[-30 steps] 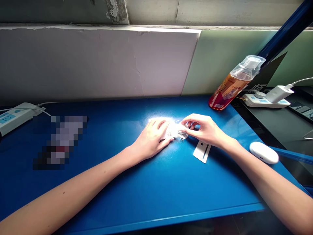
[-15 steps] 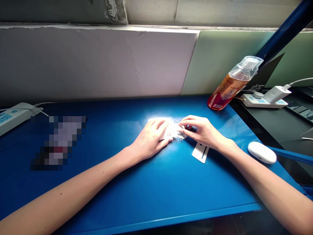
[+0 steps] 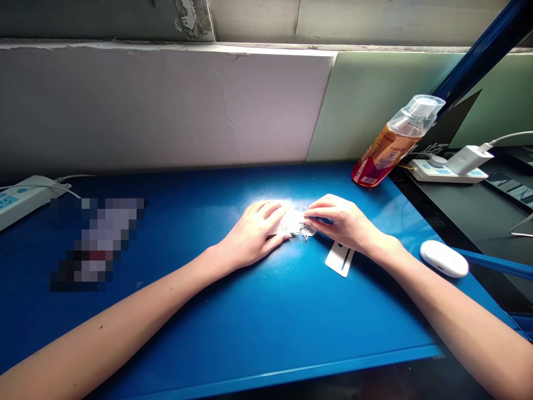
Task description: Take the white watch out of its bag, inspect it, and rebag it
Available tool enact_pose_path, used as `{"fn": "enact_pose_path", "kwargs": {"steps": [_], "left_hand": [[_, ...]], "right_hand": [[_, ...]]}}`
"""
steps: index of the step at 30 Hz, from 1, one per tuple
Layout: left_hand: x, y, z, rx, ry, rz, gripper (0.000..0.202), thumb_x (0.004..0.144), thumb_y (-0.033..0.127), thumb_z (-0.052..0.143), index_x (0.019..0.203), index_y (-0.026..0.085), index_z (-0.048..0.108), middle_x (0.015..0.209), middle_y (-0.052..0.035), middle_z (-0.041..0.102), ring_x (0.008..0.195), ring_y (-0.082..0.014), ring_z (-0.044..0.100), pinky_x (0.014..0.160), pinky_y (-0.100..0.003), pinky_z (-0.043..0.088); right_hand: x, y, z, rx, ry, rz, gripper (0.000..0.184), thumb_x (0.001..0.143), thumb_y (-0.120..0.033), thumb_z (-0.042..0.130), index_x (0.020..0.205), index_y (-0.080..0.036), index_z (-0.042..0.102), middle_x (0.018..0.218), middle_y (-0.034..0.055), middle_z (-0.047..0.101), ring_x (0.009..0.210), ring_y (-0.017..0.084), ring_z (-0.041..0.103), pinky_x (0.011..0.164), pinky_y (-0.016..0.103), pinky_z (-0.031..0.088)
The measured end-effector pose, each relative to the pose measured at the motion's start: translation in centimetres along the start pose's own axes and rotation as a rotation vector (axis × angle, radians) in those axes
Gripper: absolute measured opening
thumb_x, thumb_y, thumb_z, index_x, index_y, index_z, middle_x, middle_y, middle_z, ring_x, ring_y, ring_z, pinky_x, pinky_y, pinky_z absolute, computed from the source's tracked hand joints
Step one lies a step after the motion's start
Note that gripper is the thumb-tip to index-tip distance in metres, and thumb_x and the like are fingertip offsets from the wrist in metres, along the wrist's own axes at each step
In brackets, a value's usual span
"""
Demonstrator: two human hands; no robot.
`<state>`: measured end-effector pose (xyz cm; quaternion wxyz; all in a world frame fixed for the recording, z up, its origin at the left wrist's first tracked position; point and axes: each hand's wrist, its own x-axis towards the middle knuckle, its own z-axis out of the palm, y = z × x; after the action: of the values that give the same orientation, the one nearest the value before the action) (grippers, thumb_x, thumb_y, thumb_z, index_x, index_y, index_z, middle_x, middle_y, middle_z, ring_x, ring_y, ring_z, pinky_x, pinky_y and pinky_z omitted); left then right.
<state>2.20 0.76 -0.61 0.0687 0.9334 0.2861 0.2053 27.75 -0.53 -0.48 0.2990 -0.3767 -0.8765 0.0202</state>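
Small white packet w/ faint print (image 3: 290,223) lies mid-desk in strong glare, btwn the hands. A shiny clear piece (image 3: 310,229) sits at its R end, w/ thin wiry bits beside it, too small to ID.

L hand (image 3: 256,232): palm down, part-open, fingers over the packet's L side, thumb along the near edge; can't tell if it grips or just presses. R hand (image 3: 336,221): thumb & forefinger nearly together at the clear piece; glare hides whether it's pinched.

Vs. 1 sec ago: R fingers look straighter, less curled; L hand abt. the same; whole view slid slightly left.

White card w/ dark slot (image 3: 339,260) lies just below the R hand, partly covered. Farther R: white rounded case (image 3: 443,259) near the edge of the blue desk (image 3: 250,339); behind, capped orange-red bottle (image 3: 385,147). Power strip (image 3: 25,197) far L, nr. a pixelated patch.
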Motion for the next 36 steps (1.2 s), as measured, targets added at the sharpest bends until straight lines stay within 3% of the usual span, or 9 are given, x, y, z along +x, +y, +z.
{"fn": "enact_pose_path", "kwargs": {"steps": [4,12,19,23,27,32,36], "left_hand": [[0.0,-0.1,0.1,0.002,0.014,0.009,0.049,0.099,0.044,0.052,0.134,0.009,0.055,0.135,-0.0222,0.058,0.124,-0.0348,0.053,0.106,-0.053,0.044],[-0.2,0.0,0.3,0.005,0.005,-0.015,0.051,0.098,0.044,0.053,0.136,0.009,0.054,0.138,-0.0223,0.056,0.127,-0.0356,0.052,0.107,-0.054,0.043],[-0.2,0.0,0.2,0.011,0.004,-0.025,0.051,0.099,0.044,0.053,0.137,0.011,0.052,0.137,-0.0213,0.057,0.126,-0.0354,0.052,0.106,-0.054,0.044],[-0.2,0.1,0.2,-0.005,0.017,-0.013,0.05,0.099,0.041,0.052,0.136,0.007,0.052,0.137,-0.0227,0.056,0.126,-0.0346,0.052,0.105,-0.052,0.045],[-0.2,0.1,0.2,-0.008,0.017,-0.017,0.048,0.1,0.041,0.05,0.137,0.01,0.052,0.138,-0.021,0.056,0.126,-0.0331,0.053,0.105,-0.051,0.045],[-0.1,0.2,0.1,0.069,-0.061,-0.013,0.055,0.101,0.043,0.049,0.141,0.005,0.049,0.143,-0.0234,0.053,0.134,-0.0356,0.048,0.112,-0.052,0.04],[0.1,0.6,-0.2,0.151,-0.129,0.005,0.055,0.103,0.045,0.042,0.141,0.006,0.049,0.144,-0.0232,0.053,0.137,-0.0355,0.048,0.113,-0.052,0.037]], "right_hand": [[0.0,-0.2,0.3,0.037,0.036,0.021,0.011,0.091,-0.025,0.068,0.094,-0.019,0.076,0.095,0.0092,0.077,0.084,0.021,0.069,0.071,0.033,0.058],[0.1,0.4,-1.5,0.037,-0.101,0.025,0.012,0.091,-0.024,0.063,0.093,-0.021,0.074,0.104,0.0094,0.073,0.097,0.025,0.065,0.084,0.041,0.056],[0.0,-0.6,-1.3,0.122,-0.146,0.027,0.012,0.087,-0.021,0.063,0.096,-0.022,0.071,0.121,0.0122,0.068,0.112,0.028,0.062,0.093,0.046,0.055],[-0.1,-1.1,-0.8,0.186,-0.164,0.039,0.025,0.087,-0.02,0.063,0.11,-0.019,0.07,0.134,0.0165,0.061,0.124,0.03,0.059,0.101,0.048,0.052],[-0.1,-1.5,-0.4,0.239,-0.194,0.048,0.03,0.09,-0.019,0.059,0.119,-0.017,0.069,0.141,0.0181,0.056,0.131,0.031,0.054,0.107,0.05,0.048],[-0.1,-1.2,-0.4,0.227,-0.191,0.086,0.024,0.093,-0.023,0.057,0.111,-0.019,0.072,0.144,0.0153,0.057,0.142,0.034,0.043,0.111,0.057,0.043],[0.0,-0.3,-0.7,0.135,-0.084,0.124,0.022,0.09,-0.02,0.057,0.103,-0.021,0.074,0.13,0.013,0.067,0.134,0.033,0.052,0.107,0.058,0.047]]}}
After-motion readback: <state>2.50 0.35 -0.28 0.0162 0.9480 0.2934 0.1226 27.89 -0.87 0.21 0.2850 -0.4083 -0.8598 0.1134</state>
